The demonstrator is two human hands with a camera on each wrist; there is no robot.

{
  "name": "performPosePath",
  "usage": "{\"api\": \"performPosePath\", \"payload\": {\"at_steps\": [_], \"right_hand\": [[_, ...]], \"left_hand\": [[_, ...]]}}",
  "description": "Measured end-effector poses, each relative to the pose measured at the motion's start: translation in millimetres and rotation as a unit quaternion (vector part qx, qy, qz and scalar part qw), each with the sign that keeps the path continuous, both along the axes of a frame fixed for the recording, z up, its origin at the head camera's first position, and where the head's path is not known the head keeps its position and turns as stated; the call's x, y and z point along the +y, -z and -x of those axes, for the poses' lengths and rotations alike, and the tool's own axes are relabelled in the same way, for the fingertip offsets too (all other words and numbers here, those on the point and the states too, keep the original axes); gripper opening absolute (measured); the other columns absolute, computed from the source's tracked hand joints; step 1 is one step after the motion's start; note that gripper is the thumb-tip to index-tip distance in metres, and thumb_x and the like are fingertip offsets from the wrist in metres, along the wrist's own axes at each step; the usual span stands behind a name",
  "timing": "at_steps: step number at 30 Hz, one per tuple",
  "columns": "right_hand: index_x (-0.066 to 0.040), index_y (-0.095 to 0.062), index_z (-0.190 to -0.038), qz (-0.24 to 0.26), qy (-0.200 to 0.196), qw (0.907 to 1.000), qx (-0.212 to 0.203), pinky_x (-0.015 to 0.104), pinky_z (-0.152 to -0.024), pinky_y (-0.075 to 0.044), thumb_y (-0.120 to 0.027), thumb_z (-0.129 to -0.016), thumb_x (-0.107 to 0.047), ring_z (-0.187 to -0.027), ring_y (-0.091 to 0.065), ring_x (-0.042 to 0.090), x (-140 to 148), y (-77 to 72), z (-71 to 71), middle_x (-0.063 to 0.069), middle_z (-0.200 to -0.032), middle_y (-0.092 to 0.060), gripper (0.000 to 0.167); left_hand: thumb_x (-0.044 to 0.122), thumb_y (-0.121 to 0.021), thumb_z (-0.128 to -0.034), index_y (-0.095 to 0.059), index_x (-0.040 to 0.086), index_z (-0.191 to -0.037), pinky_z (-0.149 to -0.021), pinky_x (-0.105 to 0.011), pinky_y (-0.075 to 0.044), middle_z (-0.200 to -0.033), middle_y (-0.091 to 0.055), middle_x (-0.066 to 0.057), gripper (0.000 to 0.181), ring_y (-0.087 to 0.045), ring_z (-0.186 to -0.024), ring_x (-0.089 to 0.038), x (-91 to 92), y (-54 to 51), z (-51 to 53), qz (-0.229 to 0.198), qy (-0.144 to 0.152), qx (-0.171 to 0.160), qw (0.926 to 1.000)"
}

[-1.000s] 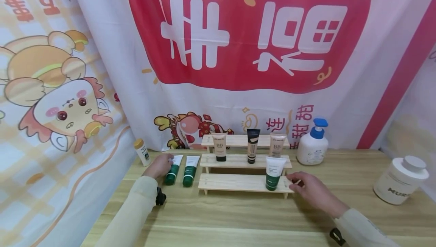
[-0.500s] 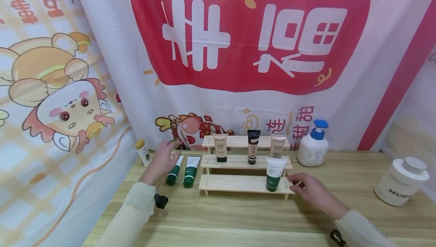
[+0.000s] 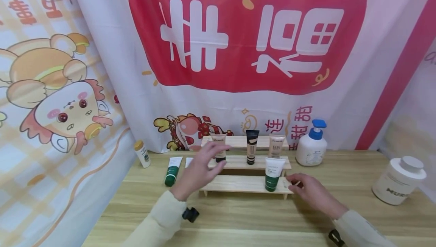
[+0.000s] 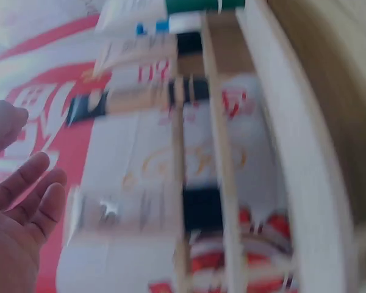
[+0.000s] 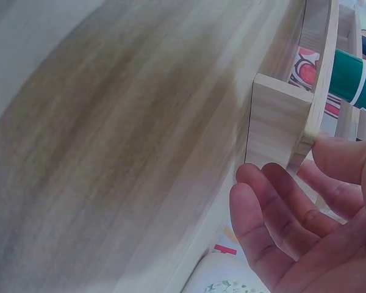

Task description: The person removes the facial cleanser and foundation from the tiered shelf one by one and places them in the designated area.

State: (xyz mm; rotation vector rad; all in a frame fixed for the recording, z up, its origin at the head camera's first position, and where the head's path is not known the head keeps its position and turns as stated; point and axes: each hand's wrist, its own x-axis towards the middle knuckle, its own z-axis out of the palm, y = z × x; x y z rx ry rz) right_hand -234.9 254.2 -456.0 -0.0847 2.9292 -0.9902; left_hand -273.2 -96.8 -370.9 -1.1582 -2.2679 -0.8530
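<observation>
While holding nothing in spread left hand [image 3: 197, 171] before upright, cap-down beige tube [image 4: 128, 213] on wooden rack [image 3: 235, 183], set left-to-right along the bench [image 3: 252, 220], touches the rack's right end with loosely bent right hand [image 3: 313, 191].

The head view looks forward and down across the counter [image 3: 255, 224]. The 2 wrist views, tilted and much nearer, share the wooden rack [image 3: 235, 182] with it.
</observation>
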Motion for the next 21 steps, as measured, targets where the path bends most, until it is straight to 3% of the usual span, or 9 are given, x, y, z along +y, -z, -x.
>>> {"api": "performPosePath", "payload": {"at_steps": [5,10,15,21], "right_hand": [[-0.006,-0.064,-0.116,0.002,-0.003,1.0000,0.003,0.030,-0.070,-0.051,-0.069,-0.085,-0.007,-0.081,-0.056,0.012,-1.5,0.3,-0.1,-0.001,-0.096,-0.063,0.032],[-0.006,-0.064,-0.117,-0.001,-0.003,1.0000,0.007,0.031,-0.070,-0.051,-0.069,-0.085,-0.007,-0.081,-0.056,0.013,-0.7,0.9,0.7,-0.001,-0.096,-0.063,0.032],[-0.006,-0.064,-0.116,-0.007,-0.008,0.9998,0.015,0.031,-0.071,-0.051,-0.069,-0.085,-0.007,-0.080,-0.056,0.012,0.9,2.7,2.6,0.000,-0.096,-0.063,0.031],[-0.005,-0.064,-0.115,-0.009,-0.013,0.9997,0.018,0.031,-0.072,-0.051,-0.068,-0.085,-0.006,-0.080,-0.057,0.012,1.9,3.2,3.2,0.000,-0.097,-0.064,0.031]], "left_hand": [[0.017,-0.069,-0.0866,-0.050,0.018,-0.134,-0.090,-0.029,-0.047,-0.127,-0.051,-0.001,0.051,-0.051,-0.111,-0.014,41.8,14.2,-6.0,-0.021,0.056,0.009,0.9982],[0.017,-0.071,-0.0853,-0.050,0.018,-0.135,-0.096,-0.024,-0.041,-0.130,-0.049,-0.001,0.054,-0.047,-0.118,-0.012,81.2,25.7,-9.0,-0.047,0.092,0.028,0.9943],[0.016,-0.070,-0.0860,-0.054,0.015,-0.131,-0.096,-0.021,-0.039,-0.128,-0.051,-0.002,0.047,-0.047,-0.117,-0.010,109.0,36.6,-7.3,-0.052,0.104,0.019,0.9930],[0.017,-0.067,-0.0884,-0.057,0.016,-0.128,-0.091,-0.018,-0.042,-0.124,-0.053,0.003,0.040,-0.049,-0.112,-0.008,120.8,53.3,-2.6,-0.066,0.096,0.011,0.9932]]}}
